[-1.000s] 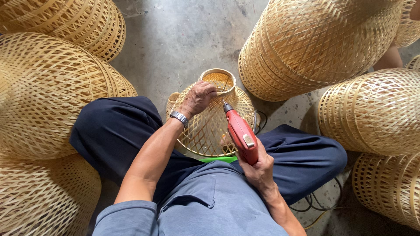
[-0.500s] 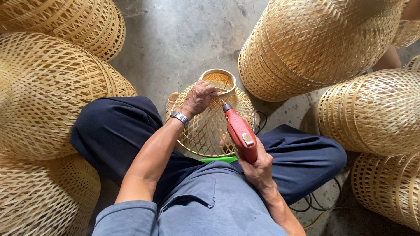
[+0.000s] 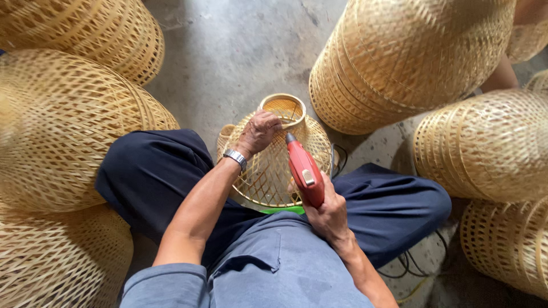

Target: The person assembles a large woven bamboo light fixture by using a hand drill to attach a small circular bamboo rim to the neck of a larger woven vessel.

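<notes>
— What's nearest to the person?

— The right hand (image 3: 326, 212), just above the lap, fist wrapped around a red power tool (image 3: 304, 170). Its tip points forward at the woven basket (image 3: 268, 171).

— And where is that basket?

— Between the knees, resting against the dark trousers (image 3: 154, 177), on its side with its narrow ringed mouth pointing away from the person. A bit of green (image 3: 283, 210) shows under its near edge.

— The other hand?

— The left hand (image 3: 260, 131), with a wristwatch (image 3: 235, 159) on it, lies on top of the basket near the ring, fingers curled over the weave, gripping it.

— Farther out?

— Grey concrete floor (image 3: 240, 57), with black cables (image 3: 411, 265) at the right. Large woven baskets stand all round: a stack (image 3: 411, 57) at far right, others (image 3: 63, 125) on the left.
</notes>
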